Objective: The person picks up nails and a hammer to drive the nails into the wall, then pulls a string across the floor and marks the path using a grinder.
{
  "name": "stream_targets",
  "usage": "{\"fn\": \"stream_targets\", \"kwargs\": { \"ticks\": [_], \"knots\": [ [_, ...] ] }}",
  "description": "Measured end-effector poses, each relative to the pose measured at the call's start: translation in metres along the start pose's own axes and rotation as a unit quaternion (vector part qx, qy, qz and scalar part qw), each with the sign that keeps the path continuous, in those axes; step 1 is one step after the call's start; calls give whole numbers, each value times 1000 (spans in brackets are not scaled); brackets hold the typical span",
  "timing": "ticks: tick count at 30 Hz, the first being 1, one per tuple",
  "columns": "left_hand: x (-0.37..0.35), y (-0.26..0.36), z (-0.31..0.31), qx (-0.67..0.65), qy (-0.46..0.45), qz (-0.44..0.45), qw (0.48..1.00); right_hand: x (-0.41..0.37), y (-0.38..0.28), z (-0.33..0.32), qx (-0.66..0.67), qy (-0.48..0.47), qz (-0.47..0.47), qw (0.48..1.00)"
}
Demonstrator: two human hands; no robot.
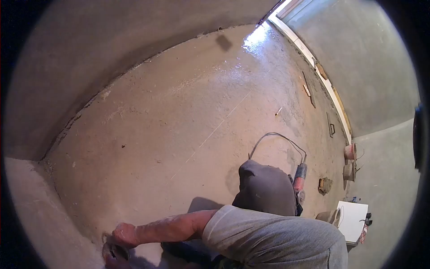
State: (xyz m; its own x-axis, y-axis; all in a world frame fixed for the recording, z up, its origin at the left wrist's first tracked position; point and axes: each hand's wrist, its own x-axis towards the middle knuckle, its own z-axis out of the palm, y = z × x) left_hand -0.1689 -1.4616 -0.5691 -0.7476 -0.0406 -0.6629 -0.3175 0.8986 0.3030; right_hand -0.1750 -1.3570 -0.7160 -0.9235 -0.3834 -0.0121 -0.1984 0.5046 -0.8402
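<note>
My right arm reaches across to the lower left, in a grey short sleeve. At its end my right hand [126,235] is closed, low by the foot of the wall. Just below it is a dark, rounded thing [117,253], in shadow, whose kind I cannot make out. A reddish shape [112,262] at the bottom edge may be my left hand; its fingers do not show clearly. Beside my dark-trousered knee [264,186] lies a red and grey angle grinder [299,178] with a disc, partly hidden, its cable looping over the floor.
Wet-looking, smoothed floor [179,121] stretches between plastered walls. Along the right wall stand two buckets [350,152], with a handled float [331,125] and a mortar-covered lump [325,185] nearby. A white board [353,221] lies at lower right, next to another bucket [329,217].
</note>
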Motion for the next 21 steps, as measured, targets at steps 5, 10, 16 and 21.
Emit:
{"fn": "stream_targets", "kwargs": {
  "ticks": [5,10,16,21],
  "knots": [
    [21,-22,6,15,44,14,999,13,6,-1,-38,38,-27,998],
    [47,-56,16,29,85,22,996,20,8,0,-67,13,-37,997],
    [79,-90,29,47,136,36,989,25,12,-1,-99,-7,-23,995],
    [96,-109,32,68,184,48,979,32,12,-3,-80,24,-25,996]
  ]
}}
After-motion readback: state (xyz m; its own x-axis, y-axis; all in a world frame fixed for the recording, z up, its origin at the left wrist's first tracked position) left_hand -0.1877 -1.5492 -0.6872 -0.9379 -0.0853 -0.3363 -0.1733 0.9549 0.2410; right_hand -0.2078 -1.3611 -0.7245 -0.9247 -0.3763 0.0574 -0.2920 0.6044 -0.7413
